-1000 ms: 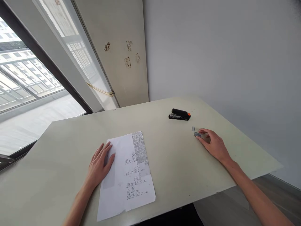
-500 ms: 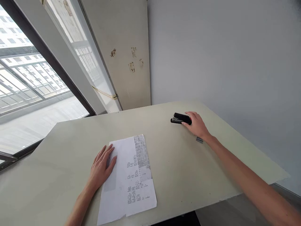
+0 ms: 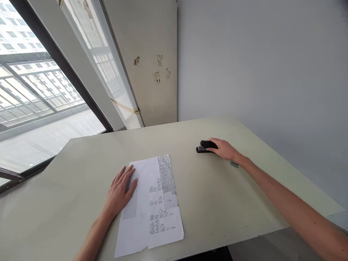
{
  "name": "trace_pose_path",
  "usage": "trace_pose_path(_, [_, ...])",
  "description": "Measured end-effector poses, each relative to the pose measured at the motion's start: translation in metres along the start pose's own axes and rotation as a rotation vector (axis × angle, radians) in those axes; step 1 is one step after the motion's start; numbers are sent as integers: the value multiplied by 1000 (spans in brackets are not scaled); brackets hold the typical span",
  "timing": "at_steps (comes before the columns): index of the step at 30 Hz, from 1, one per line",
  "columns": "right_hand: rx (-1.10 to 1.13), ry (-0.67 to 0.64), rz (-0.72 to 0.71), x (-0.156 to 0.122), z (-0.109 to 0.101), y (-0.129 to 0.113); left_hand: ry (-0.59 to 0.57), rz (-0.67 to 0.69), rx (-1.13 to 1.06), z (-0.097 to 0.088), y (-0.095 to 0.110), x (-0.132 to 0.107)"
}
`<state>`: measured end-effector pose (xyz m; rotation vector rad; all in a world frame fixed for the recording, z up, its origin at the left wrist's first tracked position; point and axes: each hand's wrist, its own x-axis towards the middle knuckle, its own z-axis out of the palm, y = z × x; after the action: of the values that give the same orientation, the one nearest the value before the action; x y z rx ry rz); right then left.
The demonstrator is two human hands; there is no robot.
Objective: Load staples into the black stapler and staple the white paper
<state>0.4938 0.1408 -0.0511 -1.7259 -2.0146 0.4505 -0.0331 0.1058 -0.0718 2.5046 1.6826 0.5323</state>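
Between paper (image 3: 149,204) and stapler (image 3: 206,144) edges, open tabletop (image 3: 190,181) spreads.

Paper (image 3: 145,177) on table (image 3: 212,203), left of stapler (image 3: 206,144)

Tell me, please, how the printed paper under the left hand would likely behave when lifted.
The printed paper would probably flop, as it looks thin and broad. Lying flat like ordinary sheet stock, it seems light. Its notched lower edge might catch or tear.
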Motion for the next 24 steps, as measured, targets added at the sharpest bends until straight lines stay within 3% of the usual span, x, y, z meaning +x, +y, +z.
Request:
trace_pose_path(4, [40,-75,-58,-29,9,-30,43,55,7,-3,4,0])
trace_pose_path(8, [78,-127,-101,-56,17,-57,81,158,3,-9,22,-11])
trace_pose_path(15, [140,-189,-108,-91,20,-86,-121,301,-69,-18,60,-49])
trace_pose_path(24, [132,-182,-41,-135,26,-107,-171,301,-47,-21,67,-72])
